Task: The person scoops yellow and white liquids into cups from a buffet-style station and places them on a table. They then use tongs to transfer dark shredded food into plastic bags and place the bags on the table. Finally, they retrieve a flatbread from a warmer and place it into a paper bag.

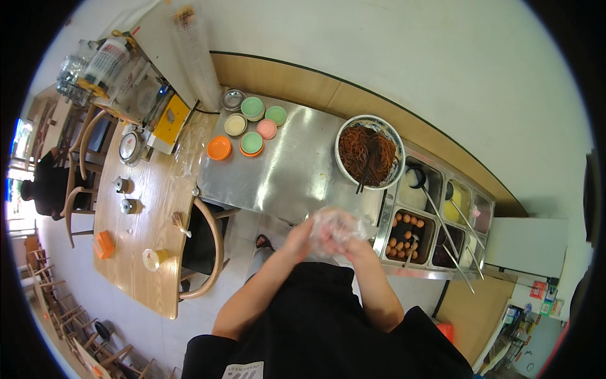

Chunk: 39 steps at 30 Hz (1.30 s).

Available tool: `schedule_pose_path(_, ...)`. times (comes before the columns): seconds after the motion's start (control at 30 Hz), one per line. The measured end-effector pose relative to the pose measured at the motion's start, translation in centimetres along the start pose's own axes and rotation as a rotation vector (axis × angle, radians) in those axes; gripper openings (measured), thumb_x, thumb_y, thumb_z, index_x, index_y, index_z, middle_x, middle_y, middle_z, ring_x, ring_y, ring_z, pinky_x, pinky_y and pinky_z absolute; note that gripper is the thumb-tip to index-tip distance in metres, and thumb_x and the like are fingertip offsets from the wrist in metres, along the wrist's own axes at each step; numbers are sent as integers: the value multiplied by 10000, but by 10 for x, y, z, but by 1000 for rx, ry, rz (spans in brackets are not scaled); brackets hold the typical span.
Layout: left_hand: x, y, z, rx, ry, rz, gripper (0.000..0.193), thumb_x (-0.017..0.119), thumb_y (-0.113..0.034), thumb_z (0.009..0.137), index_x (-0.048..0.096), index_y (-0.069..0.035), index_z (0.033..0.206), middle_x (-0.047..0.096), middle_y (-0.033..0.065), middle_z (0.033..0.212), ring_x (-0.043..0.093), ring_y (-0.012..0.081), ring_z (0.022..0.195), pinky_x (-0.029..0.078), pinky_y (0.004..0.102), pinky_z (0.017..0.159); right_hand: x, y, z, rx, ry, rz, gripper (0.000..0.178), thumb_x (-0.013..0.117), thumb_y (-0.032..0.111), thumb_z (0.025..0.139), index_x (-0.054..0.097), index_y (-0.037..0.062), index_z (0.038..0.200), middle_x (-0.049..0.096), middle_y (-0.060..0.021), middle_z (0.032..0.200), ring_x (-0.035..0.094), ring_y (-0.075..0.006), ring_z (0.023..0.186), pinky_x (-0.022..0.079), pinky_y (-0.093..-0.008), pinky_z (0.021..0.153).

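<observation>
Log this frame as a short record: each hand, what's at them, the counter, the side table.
Left hand: raised near the counter edge, partly behind plastic
Right hand: beside the left, fingers partly hidden
At the hands: crumpled clear plastic
Metal counter: small coloured bowls; large bowl of dark strands
Right of it: metal pans, one holding brown eggs
Wooden table: at left, orange box

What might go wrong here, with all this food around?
The clear plastic at the left hand and right hand might slip or tear. The long handle jutting past the counter may get bumped. Knocking the dark utensil could spill noodles.
</observation>
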<state>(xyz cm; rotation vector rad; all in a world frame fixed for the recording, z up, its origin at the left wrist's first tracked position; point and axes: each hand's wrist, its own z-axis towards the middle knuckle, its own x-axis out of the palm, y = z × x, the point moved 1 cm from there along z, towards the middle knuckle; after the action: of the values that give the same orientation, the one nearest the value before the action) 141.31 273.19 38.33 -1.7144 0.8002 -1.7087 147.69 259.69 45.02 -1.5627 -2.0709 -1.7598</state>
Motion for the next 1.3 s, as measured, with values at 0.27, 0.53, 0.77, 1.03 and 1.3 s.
schedule_pose_path(0.27,52,36,83,-469,-374,203,143,543,-149,966,540,-62,1080,533,10,748,492,110,576,388,250,521,-100,53,69,-151,-350,-535,246,616,141,930,618,17,1143,652,-53,905,612,-119,804,509,-265,679)
schedule_pose_path(0.53,61,69,150,-701,-631,-177,223,497,-179,1005,575,1,1112,520,12,723,474,124,583,404,273,569,-209,86,162,-285,-666,-1267,434,814,376,757,668,53,1007,683,-132,818,664,-297,788,533,-379,709)
schedule_pose_path(0.77,45,105,222,-617,-743,-277,251,444,-166,1020,571,21,1130,570,20,746,536,138,638,469,288,630,-260,65,268,220,-434,-1664,341,597,318,911,683,2,1005,683,-215,1073,638,-395,1049,528,-471,831)
schedule_pose_path(1.03,26,110,217,-625,-754,-270,181,468,-164,1006,578,-21,1013,597,40,769,560,148,635,479,300,613,-280,86,244,-115,-224,-2012,275,543,238,895,685,5,928,695,-208,838,661,-410,781,537,-475,728)
schedule_pose_path(1.3,34,109,216,-584,-806,-223,200,399,-121,1006,545,-1,1072,633,89,799,577,179,601,492,319,590,-257,121,153,-447,-793,-1140,203,636,134,870,595,65,1057,657,-201,905,679,-310,744,557,-390,649)
